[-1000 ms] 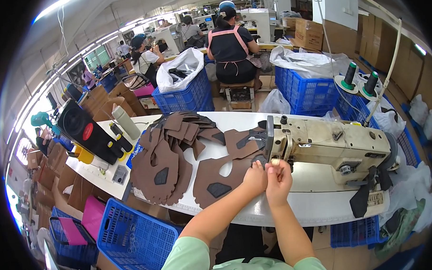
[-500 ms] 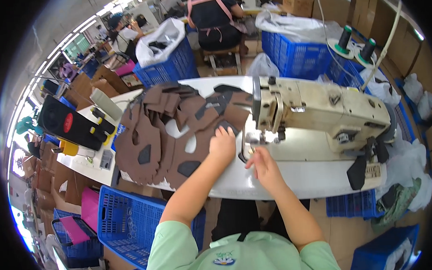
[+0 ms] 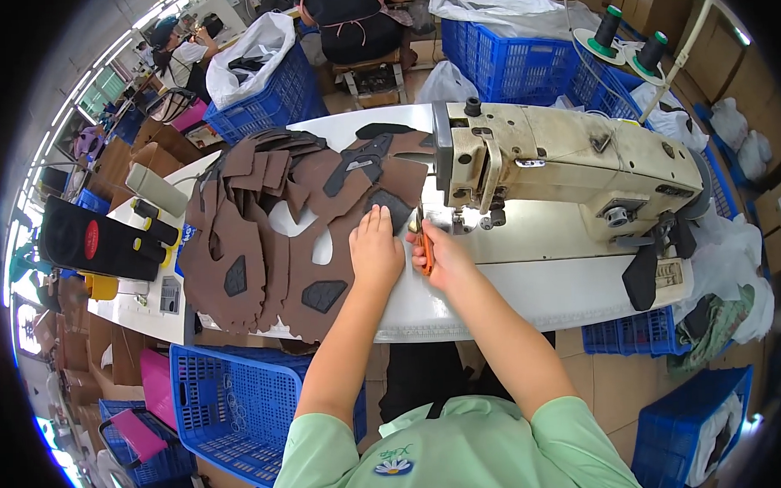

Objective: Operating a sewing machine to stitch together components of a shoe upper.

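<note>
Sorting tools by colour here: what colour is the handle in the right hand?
The handle in the right hand is orange, seen in the head view.

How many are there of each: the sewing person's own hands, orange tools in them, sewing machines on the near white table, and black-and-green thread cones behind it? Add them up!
Hands: 2 (left hand, right hand)
Orange tool: 1
Sewing machine: 1
Thread cones: 2
Total: 6

We see strip lights [image 3: 148,17] upper left, a stool [image 3: 369,65] top centre, beige tiled floor [image 3: 598,392], cartons [image 3: 651,13] upper right.
</note>
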`<state>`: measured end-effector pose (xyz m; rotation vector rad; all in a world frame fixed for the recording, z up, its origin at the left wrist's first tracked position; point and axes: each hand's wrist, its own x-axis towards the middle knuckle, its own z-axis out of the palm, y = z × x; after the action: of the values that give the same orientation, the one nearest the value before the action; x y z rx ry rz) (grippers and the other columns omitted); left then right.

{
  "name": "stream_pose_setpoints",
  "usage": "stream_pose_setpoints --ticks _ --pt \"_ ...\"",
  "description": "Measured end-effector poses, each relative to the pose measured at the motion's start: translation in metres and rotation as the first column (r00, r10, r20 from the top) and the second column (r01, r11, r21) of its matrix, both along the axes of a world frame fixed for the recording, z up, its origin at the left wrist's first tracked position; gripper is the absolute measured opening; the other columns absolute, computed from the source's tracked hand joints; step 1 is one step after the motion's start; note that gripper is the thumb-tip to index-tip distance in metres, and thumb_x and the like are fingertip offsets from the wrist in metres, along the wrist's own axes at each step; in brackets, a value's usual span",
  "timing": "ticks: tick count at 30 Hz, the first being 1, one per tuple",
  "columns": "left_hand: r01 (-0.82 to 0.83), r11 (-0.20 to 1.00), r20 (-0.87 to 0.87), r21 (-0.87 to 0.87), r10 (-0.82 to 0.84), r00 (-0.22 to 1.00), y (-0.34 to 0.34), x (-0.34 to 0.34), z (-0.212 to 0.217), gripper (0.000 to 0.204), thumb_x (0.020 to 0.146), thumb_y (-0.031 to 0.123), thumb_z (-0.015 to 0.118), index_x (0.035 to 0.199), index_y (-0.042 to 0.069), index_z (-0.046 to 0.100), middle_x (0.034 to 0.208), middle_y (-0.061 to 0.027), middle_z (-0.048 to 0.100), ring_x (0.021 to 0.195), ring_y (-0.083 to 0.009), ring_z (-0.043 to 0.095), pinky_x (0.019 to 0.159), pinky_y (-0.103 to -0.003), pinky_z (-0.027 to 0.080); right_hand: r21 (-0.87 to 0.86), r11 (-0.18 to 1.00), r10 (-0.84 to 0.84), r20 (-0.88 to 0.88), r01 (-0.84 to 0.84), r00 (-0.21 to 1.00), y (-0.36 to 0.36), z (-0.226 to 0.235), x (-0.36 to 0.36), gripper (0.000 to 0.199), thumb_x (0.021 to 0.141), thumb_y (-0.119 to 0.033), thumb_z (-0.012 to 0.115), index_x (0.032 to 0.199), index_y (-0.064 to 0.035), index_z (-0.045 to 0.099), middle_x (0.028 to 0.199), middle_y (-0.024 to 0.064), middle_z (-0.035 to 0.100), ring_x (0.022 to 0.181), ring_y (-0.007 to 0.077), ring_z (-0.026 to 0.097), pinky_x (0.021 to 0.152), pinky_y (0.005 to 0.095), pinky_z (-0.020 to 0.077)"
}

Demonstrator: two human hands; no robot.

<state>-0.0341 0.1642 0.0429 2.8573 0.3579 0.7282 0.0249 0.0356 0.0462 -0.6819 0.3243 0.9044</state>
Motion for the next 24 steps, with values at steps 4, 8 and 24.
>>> stream_pose_setpoints --ticks 4,8,24 --pt "-0.004 1.0 0.007 -0.028 0.004 1.0 -0.003 0.001 0.002 0.057 0.076 0.01 0.059 0.131 -0.001 0.056 0.135 -0.0185 0.058 0.128 -0.0307 0.052 0.103 -0.043 0.039 0.006 0.999 -0.045 -0.065 0.046 0.997 0.008 0.0 0.002 0.018 0.102 -0.031 0.053 0.1 -0.0128 0.052 0.085 0.0077 0.064 0.058 0.0125 0.047 0.047 0.0258 0.0393" --pt "0.0 0.999 0.016 -0.053 0.001 1.0 -0.002 0.0 0.005 0.058 0.075 0.01 0.059 0.132 -0.001 0.056 0.135 -0.0183 0.058 0.127 -0.0307 0.053 0.102 -0.043 0.04 0.013 0.997 -0.073 -0.072 0.074 0.995 0.013 -0.001 0.003 0.016 0.102 -0.029 0.052 0.1 -0.0131 0.051 0.085 0.008 0.064 0.057 0.0122 0.047 0.046 0.0258 0.0387" --pt "0.135 0.989 0.095 -0.058 -0.129 0.987 -0.002 0.006 0.015 0.049 0.069 -0.001 0.057 0.118 -0.007 0.061 0.12 -0.0275 0.063 0.113 -0.0406 0.06 0.1 -0.047 0.046 -0.23 0.972 0.102 0.6 0.05 0.793 -0.129 0.033 -0.069 0.028 0.098 -0.024 0.061 0.118 -0.0054 0.055 0.088 0.0047 0.062 0.069 0.0096 0.057 0.059 0.0251 0.0471"
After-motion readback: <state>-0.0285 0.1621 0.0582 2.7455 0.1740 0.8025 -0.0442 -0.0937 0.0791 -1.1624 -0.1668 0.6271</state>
